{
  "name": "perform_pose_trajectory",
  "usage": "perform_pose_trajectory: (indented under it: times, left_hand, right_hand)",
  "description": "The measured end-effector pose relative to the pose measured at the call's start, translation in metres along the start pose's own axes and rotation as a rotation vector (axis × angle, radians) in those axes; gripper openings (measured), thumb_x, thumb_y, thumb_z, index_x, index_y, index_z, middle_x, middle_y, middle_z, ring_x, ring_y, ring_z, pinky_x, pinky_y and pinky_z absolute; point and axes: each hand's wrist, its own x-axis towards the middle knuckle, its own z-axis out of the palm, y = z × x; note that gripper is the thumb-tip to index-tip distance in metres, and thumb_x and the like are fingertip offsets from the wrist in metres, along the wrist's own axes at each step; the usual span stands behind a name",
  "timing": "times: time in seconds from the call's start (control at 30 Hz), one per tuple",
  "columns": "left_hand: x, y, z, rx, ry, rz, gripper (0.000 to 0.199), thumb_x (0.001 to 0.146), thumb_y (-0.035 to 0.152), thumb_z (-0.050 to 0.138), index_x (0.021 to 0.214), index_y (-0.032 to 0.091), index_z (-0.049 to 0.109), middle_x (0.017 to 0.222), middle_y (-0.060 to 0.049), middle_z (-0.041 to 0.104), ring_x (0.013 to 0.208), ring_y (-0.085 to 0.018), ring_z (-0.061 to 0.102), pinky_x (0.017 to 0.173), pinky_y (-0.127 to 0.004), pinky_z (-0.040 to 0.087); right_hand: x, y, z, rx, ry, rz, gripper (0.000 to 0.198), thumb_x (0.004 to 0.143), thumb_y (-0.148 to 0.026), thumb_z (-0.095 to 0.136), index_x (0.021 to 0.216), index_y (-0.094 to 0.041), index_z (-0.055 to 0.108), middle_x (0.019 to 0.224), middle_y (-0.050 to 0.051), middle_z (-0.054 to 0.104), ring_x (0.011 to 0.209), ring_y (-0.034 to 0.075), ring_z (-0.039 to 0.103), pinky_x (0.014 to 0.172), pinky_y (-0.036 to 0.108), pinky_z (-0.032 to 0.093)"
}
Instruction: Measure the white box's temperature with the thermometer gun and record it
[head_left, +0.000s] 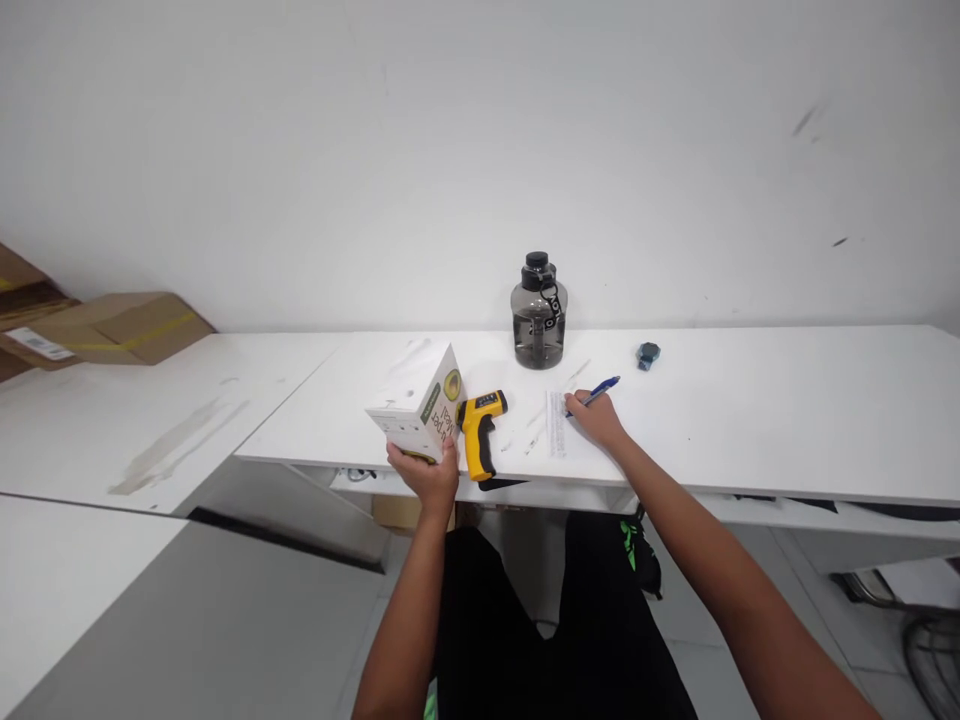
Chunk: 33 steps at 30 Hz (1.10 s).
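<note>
While the left hand (pixel 429 478) grips a white box (pixel 409 405) from below at the table's front edge, the right hand (pixel 600 418) has its fingers closed around a blue pen (pixel 602 389), so the two hands are well apart, each clamped on its own thing. The box is tilted, with an avocado picture and large lettering on the side facing right. The pen slants up and to the right, its lower end over a small paper (pixel 556 425) that lies on the white table (pixel 780 410); the rows of marks on it are too small to read, and whether the tip touches it I cannot tell. Between box and paper lies a yellow and black pistol-shaped device (pixel 478 437), its nose close against the box and its handle pointing toward the front edge. Farther back, near the wall (pixel 360 180), a grey see-through bottle (pixel 538 325) with a black cap stands upright, partly filled. To its right sits a small dark blue object (pixel 647 355). Cardboard boxes (pixel 127 325) rest at the far left.
</note>
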Motion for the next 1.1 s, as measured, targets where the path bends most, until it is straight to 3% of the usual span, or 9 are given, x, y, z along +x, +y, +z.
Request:
perform_pose_trajectory:
  times: [0.17,0.5,0.67,1.1]
  left_hand:
    - [-0.0012,0.0000,0.0016,-0.022,0.000,-0.024,0.106,0.067,0.042,0.074,0.147,0.012,0.011,0.141,-0.025,0.033,0.137,-0.034,0.036,0.115,-0.051,0.028]
    - [-0.0023,-0.0008,0.0031,-0.003,0.028,0.016,0.106,0.066,0.045,0.074,0.145,0.009,0.014,0.142,-0.027,0.033,0.136,-0.034,0.038,0.114,-0.049,0.029]
    - [-0.0024,-0.0011,0.0031,0.005,0.017,0.022,0.105,0.067,0.045,0.074,0.146,0.010,0.013,0.143,-0.026,0.033,0.137,-0.033,0.036,0.114,-0.048,0.028]
    - [-0.0031,0.0025,0.0026,0.011,0.021,0.034,0.104,0.068,0.045,0.072,0.145,0.009,0.014,0.143,-0.027,0.031,0.138,-0.033,0.034,0.114,-0.048,0.027]
  right_hand:
    - [0.0008,0.0005,0.0003,0.006,0.002,0.001,0.033,0.076,-0.041,0.051,0.049,-0.023,0.042,0.050,-0.002,0.049,0.059,0.015,0.046,0.061,0.028,0.036]
    - [0.0013,0.0001,-0.0003,-0.034,-0.024,0.012,0.036,0.075,-0.039,0.052,0.049,-0.024,0.031,0.050,-0.006,0.034,0.055,0.013,0.033,0.056,0.027,0.028]
    - [0.0009,-0.0016,-0.0005,-0.008,0.014,0.018,0.035,0.075,-0.040,0.052,0.050,-0.024,0.034,0.051,-0.005,0.040,0.056,0.013,0.037,0.058,0.028,0.032]
    - [0.0016,0.0011,-0.0014,-0.060,0.001,-0.014,0.035,0.075,-0.039,0.050,0.049,-0.024,0.032,0.048,-0.005,0.035,0.054,0.013,0.035,0.057,0.028,0.030]
